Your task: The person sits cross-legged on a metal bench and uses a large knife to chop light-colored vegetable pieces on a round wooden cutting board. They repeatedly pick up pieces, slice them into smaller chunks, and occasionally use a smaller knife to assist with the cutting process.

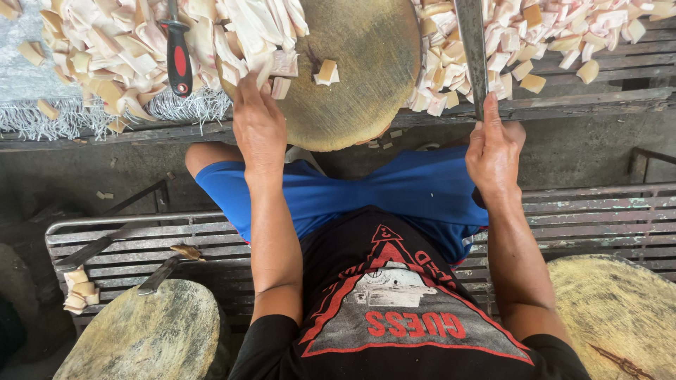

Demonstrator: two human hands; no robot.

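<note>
My left hand (259, 127) lies at the near left edge of a round wooden chopping block (366, 77), its fingers closed on a bunch of long pale strips (246, 32). A small cut piece (326, 71) sits alone on the block. My right hand (493, 151) grips the handle end of a long, broad knife (470, 42). Its blade points away from me along the block's right side. Cut pale chunks are heaped to the left (105, 49) and to the right (535, 35) of the block.
A red-and-black handled tool (177, 56) lies on the left heap. I sit on a metal slatted bench (598, 218). Two more round wooden blocks stand at lower left (148, 338) and lower right (620, 317). Two knives (98, 246) and a few chunks (79, 288) rest on the bench.
</note>
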